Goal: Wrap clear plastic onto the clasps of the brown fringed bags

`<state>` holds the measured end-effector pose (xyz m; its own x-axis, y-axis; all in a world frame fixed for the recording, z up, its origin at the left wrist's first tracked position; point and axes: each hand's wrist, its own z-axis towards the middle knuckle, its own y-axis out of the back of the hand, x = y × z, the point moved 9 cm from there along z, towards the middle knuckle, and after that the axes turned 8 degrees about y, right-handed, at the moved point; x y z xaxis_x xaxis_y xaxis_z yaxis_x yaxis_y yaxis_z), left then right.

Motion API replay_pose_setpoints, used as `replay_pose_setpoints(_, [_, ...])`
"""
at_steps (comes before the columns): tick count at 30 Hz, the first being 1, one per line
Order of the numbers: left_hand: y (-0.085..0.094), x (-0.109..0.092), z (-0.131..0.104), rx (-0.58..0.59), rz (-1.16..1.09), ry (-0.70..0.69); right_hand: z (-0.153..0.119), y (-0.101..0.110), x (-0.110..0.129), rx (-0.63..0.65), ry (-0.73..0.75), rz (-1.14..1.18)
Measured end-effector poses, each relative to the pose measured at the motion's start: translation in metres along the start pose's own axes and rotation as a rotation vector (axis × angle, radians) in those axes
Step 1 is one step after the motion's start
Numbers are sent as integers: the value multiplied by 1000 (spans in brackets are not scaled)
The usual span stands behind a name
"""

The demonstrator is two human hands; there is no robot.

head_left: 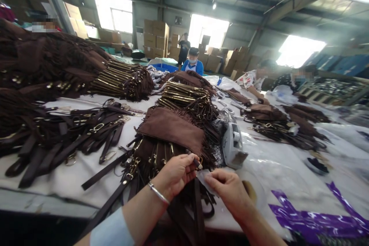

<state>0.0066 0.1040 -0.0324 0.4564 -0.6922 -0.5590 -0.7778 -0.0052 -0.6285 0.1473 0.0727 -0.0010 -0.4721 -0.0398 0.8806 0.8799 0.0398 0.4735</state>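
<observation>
My left hand [176, 177] wears a silver bangle and pinches the end of a dark brown strap [193, 157] with a small gold metal fitting. Beside it, the thumb and fingers of my right hand [229, 189] are closed on a small piece of whitish, see-through film [205, 180], close to the fitting. Just beyond both hands, a brown fringed pouch [173, 127] lies flat on top of other zipped pouches [157, 153] with gold clasps. More straps hang down below my hands, partly covered by my forearms.
Loose brown straps with gold clips [95, 128] spread over the table at left. Stacks of pouches [184, 94] rise behind. A white-grey device [232, 142] stands right of the pouch; purple plastic [314, 215] lies front right. Several people work across the table.
</observation>
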Motion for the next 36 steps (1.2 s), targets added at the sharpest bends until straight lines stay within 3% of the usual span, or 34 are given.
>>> replay_pose_setpoints(13, [3, 1, 0, -17, -15, -23, 2, -19, -5, 21, -49, 125])
replay_pose_setpoints(19, [2, 0, 1, -7, -34, -42, 0, -23, -9, 4, -150, 275])
replay_pose_setpoints(27, [9, 1, 0, -37, 94, -95, -6, -26, -20, -5, -229, 413])
replay_pose_setpoints(36, [7, 0, -5, -47, 125, -135, 19, -33, -7, 2, -176, 384])
